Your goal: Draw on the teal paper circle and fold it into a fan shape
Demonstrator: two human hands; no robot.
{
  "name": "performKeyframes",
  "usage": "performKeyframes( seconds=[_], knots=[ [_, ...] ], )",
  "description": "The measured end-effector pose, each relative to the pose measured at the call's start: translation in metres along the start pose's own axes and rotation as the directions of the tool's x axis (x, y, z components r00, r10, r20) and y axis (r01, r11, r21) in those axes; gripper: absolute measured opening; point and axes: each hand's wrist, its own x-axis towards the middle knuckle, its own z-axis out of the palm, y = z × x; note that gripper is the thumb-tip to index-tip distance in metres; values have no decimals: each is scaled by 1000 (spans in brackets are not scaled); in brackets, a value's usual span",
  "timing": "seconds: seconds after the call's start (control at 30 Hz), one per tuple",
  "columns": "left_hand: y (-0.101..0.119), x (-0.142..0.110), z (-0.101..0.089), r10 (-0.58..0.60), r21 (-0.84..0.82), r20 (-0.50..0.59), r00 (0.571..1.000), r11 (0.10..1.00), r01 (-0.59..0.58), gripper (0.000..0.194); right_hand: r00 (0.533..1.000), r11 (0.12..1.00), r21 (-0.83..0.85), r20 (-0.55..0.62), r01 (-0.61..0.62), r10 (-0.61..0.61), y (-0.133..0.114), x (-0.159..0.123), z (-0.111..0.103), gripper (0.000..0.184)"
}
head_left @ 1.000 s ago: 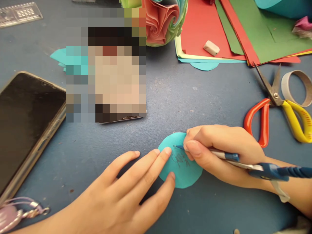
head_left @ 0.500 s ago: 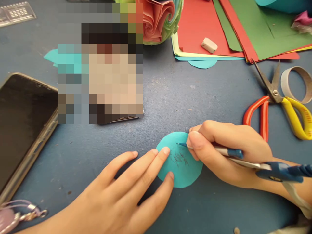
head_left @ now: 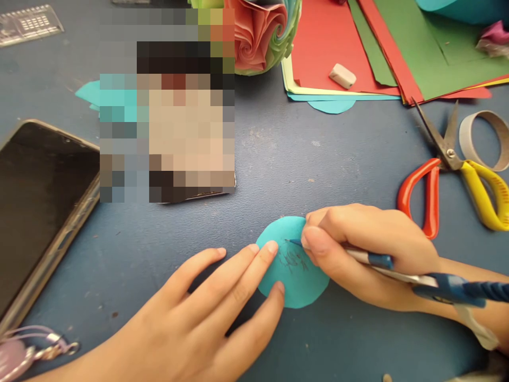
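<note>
A turquoise paper circle (head_left: 296, 289) lies flat on the dark blue table, with thin dark scribbled lines near its middle. The fingers of my left hand (head_left: 202, 313) are spread, and some of their tips press on the circle's left edge. My right hand (head_left: 369, 254) is closed around a blue and silver drawing compass (head_left: 433, 284). Its dark blue ridged handle points right, past my wrist. The compass's blue drawing tip is at the scribbled lines, touching or just above the paper. My curled fingers hide part of the compass legs.
Red-and-yellow-handled scissors (head_left: 449, 154) lie open beside a tape roll (head_left: 483, 140). An eraser (head_left: 342, 76) rests on stacked coloured paper (head_left: 326, 42). A folded paper ball (head_left: 262, 37) sits at the back. A phone (head_left: 43, 196) is at left, near a blurred-out patch.
My right hand and the compass have shifted slightly left and down, with the tip moving a little over the scribbles. My left hand stays on the circle. The whole view has shifted slightly.
</note>
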Motion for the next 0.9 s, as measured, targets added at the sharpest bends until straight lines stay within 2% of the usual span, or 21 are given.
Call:
performKeyframes(
  seconds=[0.1,0.27,0.5,0.8,0.9],
  knots=[
    [0,2,-2,-5,7,5,1000,1000,5,30,998,997,-25,-22,-66,65,-1,0,-1,32],
    [-1,2,-1,8,22,10,1000,1000,-9,30,998,999,19,40,41,-41,3,2,-1,32],
    [0,0,2,3,6,24,1000,1000,-3,32,999,999,-4,7,-38,38,-1,1,-2,31],
    [0,0,1,-13,-10,2,1000,1000,13,32,999,997,71,41,3,-5,2,2,-1,34],
    [1,1,2,-17,-3,5,1000,1000,17,33,999,998,38,3,-45,44,2,0,-2,32]
  ],
)
